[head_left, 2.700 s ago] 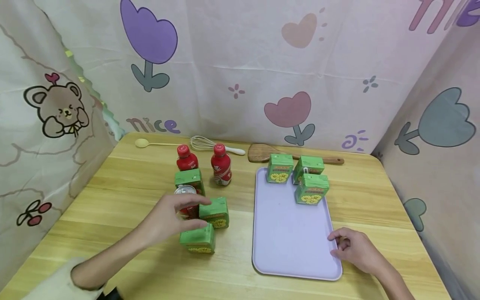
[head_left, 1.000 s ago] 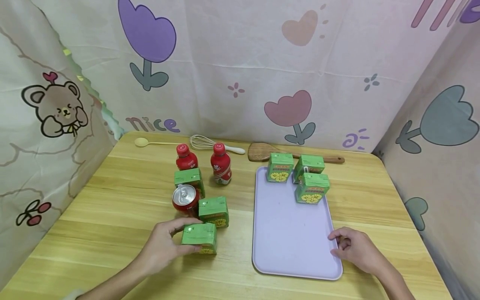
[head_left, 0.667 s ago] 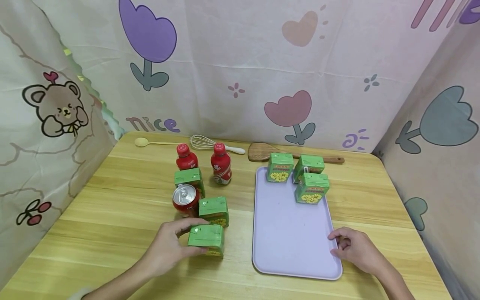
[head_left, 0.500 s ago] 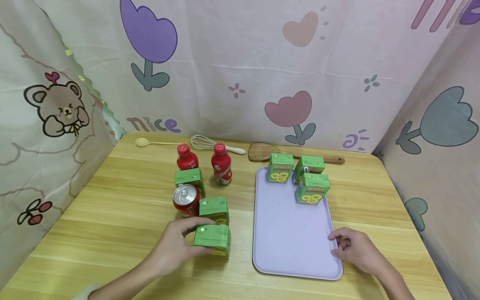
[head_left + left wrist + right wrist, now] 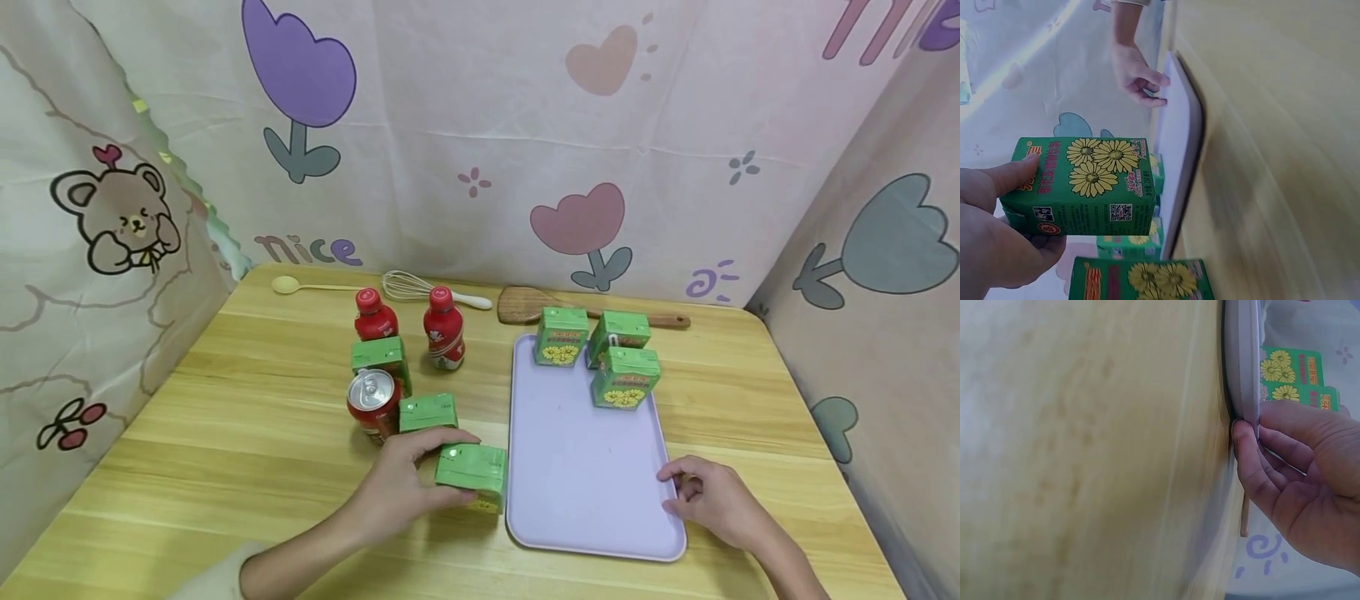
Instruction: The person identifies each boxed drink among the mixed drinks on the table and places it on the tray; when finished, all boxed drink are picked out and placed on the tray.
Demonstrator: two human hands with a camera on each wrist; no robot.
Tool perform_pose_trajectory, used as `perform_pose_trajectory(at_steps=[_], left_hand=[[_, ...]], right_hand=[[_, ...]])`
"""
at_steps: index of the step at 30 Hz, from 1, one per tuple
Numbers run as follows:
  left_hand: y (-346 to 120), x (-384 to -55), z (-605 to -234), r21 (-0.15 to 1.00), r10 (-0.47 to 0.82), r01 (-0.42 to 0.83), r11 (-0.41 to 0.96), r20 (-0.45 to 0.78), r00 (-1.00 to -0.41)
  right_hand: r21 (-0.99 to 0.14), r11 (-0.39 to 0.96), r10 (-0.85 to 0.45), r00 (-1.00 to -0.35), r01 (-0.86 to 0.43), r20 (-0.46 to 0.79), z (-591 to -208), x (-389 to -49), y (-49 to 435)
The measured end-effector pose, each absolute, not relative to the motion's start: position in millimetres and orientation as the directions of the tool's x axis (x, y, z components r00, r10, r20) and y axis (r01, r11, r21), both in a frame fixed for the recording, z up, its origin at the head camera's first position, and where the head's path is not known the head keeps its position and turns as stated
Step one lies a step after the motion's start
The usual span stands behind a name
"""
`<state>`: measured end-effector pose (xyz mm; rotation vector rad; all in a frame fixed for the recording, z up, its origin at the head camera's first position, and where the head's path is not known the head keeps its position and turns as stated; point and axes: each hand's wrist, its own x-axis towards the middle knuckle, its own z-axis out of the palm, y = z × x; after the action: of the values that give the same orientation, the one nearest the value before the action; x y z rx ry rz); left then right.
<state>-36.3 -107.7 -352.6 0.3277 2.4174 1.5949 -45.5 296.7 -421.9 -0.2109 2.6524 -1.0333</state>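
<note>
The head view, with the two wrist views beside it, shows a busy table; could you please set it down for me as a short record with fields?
left hand: grips a carton
held carton: close to the tray's left edge
right hand: pinches the tray's right rim
tray: lilac, three cartons upright at its far end
left of tray: red can, two red bottles, two more cartons
back of table: spoon, whisk, spatula

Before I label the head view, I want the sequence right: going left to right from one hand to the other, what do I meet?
Left hand, held green carton, purple tray, right hand.
</note>
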Motion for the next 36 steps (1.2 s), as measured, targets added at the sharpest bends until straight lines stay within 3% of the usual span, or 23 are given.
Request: perform_pose_trajectory(at_steps=[11,25,36], left_hand=[[-68.2,-50.4,-352.2,0.969,0.377,0.087,0.233,-0.008,-0.926],[-17.6,-70.0,-359.9,0.979,0.368,0.118,0.168,0.048,-0.928],[24.6,-83.2,-370.6,0.947,0.356,0.248,0.202,0.164,-0.920]], right_hand=[[-0.687,0.726,-0.243,-0.949,-0.041,-0.201,-421.1,-44.4,296.7],[-0.686,0.726,-0.237,-0.950,-0.035,-0.202,-421.5,-43.8,296.1],[-0.686,0.727,-0.225,-0.952,-0.024,-0.206,-421.8,-43.4,296.1]])
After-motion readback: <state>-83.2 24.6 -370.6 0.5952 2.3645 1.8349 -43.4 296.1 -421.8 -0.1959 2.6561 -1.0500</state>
